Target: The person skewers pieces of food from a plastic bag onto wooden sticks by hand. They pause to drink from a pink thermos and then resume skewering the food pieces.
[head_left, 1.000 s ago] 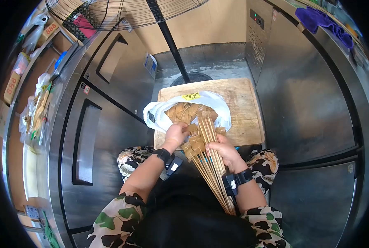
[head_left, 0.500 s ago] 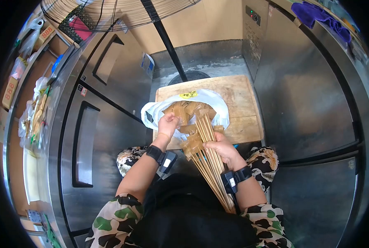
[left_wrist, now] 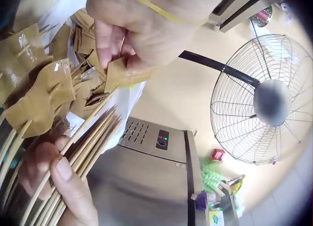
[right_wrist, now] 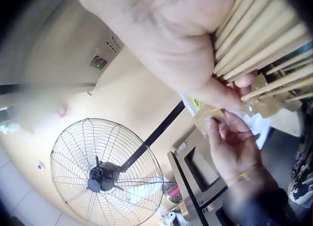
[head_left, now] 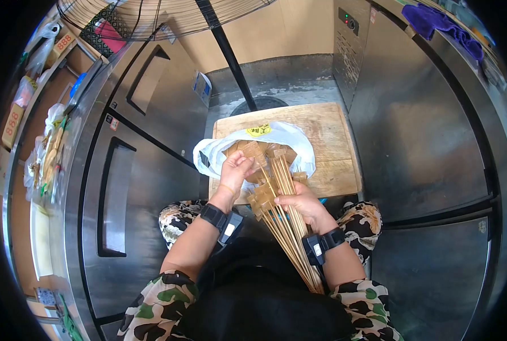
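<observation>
In the head view my left hand pinches a flat brown square sheet of food over the front of a white plastic bag. My right hand grips a thick bundle of wooden skewers. Several skewers on the bundle's left carry folded brown pieces at their upper ends. In the left wrist view one bare skewer stands out from the bundle, its tip right at the lower edge of the pinched sheet. More brown sheets lie in the bag.
Under the bag is a wooden board. Steel cabinets flank it on the right, and cabinets with handles on the left. A fan's black pole rises behind the board. Bagged goods sit on the left counter.
My left hand has left the skewered pieces, moved up and left to the bag, and now holds a sheet against a skewer tip. The right hand keeps its grip on the bundle.
</observation>
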`<action>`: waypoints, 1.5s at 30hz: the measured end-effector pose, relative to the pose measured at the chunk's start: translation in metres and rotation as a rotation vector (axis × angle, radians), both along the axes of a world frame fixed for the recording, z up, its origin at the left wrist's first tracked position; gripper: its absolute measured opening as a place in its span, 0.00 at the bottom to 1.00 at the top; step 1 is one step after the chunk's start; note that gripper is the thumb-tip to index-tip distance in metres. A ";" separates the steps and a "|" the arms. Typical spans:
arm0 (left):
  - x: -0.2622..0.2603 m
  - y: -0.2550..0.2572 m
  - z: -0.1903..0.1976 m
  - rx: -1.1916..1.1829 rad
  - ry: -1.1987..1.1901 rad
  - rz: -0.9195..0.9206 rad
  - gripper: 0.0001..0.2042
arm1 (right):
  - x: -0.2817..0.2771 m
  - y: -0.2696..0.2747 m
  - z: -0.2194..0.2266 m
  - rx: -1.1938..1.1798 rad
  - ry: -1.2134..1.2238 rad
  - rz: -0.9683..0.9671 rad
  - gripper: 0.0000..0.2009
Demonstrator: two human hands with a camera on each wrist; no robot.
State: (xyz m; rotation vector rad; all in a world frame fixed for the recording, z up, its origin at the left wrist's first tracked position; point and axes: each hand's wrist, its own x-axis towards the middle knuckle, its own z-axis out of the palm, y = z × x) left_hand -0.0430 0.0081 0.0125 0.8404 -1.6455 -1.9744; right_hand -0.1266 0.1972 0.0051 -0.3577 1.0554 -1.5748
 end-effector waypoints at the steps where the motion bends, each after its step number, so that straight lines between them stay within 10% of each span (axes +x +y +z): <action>1: -0.001 0.003 0.002 -0.014 0.008 0.002 0.04 | 0.000 -0.001 -0.004 0.000 0.006 0.004 0.12; 9: 0.007 0.016 -0.015 -0.452 -0.031 -0.109 0.03 | 0.000 -0.002 -0.010 0.027 0.043 -0.019 0.12; 15: -0.005 0.017 -0.018 -0.371 0.094 0.148 0.07 | 0.002 -0.002 -0.003 0.014 0.068 -0.012 0.12; 30: 0.009 -0.002 -0.007 0.371 -0.309 -0.247 0.06 | 0.002 -0.003 -0.007 -0.006 0.113 -0.014 0.12; 36: 0.002 0.014 -0.002 0.230 -0.073 0.036 0.08 | 0.002 -0.004 -0.013 0.029 0.141 -0.010 0.12; 45: 0.007 0.023 0.004 -0.019 -0.056 -0.142 0.08 | 0.001 -0.004 -0.012 0.048 0.140 -0.026 0.11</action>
